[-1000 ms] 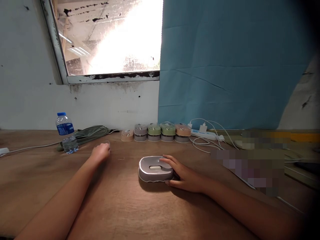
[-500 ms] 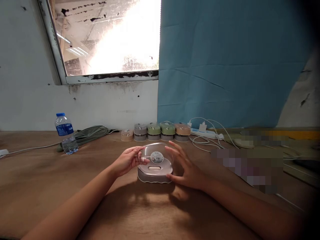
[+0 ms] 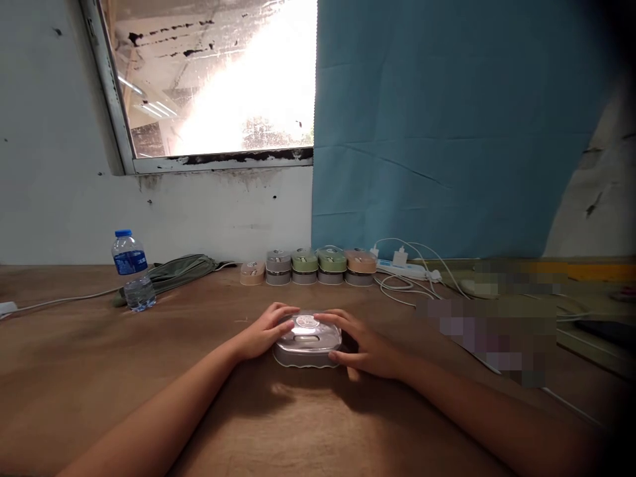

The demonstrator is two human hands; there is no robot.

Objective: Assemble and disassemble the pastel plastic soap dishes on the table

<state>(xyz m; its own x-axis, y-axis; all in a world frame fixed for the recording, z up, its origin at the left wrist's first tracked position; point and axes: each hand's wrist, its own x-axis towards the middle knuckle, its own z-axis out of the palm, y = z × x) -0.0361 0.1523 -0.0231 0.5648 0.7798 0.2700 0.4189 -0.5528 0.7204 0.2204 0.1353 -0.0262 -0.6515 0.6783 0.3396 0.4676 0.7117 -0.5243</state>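
Observation:
A grey box (image 3: 303, 358) with rounded corners, which looks like a soap box, sits on the table in front of me. Its clear lid (image 3: 322, 340) lies flat on top and carries a round white label (image 3: 307, 321). My left hand (image 3: 268, 329) grips the lid's left side, thumb on top and fingers along the far edge. From the right, my right hand (image 3: 362, 345) spans the box, its fingers over the far right of the lid and its thumb against the front right corner.
Along the wall stand a beige box (image 3: 252, 273) and several stacked boxes (image 3: 304, 261) in grey, green and orange. A water bottle (image 3: 133, 271) and a dark green cloth bag (image 3: 181, 273) are at left. At right are a power strip (image 3: 405, 269) and white cables (image 3: 397, 283).
The clear lid, tilted up at the back before, has come down flat onto the grey box. My left hand has moved down with it, and my right fingers have lowered onto the lid.

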